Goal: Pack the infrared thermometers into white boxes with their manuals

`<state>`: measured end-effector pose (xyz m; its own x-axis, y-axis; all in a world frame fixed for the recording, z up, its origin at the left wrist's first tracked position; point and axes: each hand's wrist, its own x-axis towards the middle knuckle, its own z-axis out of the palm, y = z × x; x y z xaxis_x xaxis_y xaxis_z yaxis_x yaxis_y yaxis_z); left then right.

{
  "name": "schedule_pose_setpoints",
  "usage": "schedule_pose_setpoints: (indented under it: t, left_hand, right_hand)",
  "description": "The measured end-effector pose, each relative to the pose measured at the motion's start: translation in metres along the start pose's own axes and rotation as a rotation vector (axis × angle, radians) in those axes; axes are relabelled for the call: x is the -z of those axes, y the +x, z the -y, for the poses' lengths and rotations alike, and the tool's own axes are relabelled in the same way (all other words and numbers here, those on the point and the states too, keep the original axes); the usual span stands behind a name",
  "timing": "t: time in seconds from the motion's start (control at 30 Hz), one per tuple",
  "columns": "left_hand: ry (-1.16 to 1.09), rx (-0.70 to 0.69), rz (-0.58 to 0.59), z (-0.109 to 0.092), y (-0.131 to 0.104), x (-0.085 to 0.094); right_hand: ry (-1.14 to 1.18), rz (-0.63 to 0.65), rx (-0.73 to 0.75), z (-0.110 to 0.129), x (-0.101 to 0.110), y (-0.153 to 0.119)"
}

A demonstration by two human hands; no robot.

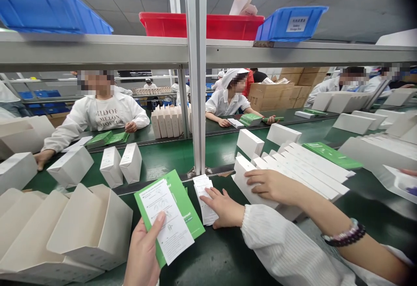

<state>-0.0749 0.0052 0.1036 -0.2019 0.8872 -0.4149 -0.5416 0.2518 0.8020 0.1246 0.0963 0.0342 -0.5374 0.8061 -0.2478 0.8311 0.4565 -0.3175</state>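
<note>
My left hand (146, 244) grips a green booklet (182, 203) with a white printed leaflet (167, 225) lying on top of it, the thumb pressing on the leaflet. My right hand (224, 208), in a white ribbed sleeve, rests with spread fingers on a small stack of white leaflets (205, 190) on the dark green bench. Left of my left hand stand open white boxes (87, 229). Just beyond my right hand, another person's hand (270, 186), with a beaded bracelet on that arm, touches a row of white boxes (299, 169).
A metal post (196, 103) rises ahead, under a shelf with blue bins (293, 23) and a red bin (208, 24). Closed white boxes (130, 162) stand on the green conveyor (166, 156). Co-workers (107, 112) sit opposite. Green booklets (332, 155) lie at right.
</note>
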Motion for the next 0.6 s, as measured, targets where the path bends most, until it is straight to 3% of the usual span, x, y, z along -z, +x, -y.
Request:
schedule_pose_setpoints:
  t: [0.3, 0.6]
  left_hand:
    - [-0.032, 0.004, 0.052, 0.004, 0.0, -0.003]
    - [-0.03, 0.018, 0.058, 0.005, -0.001, -0.001]
  right_hand:
    - [0.076, -0.031, 0.069, -0.001, 0.009, 0.004]
    - [0.016, -0.117, 0.04, -0.004, 0.025, 0.049]
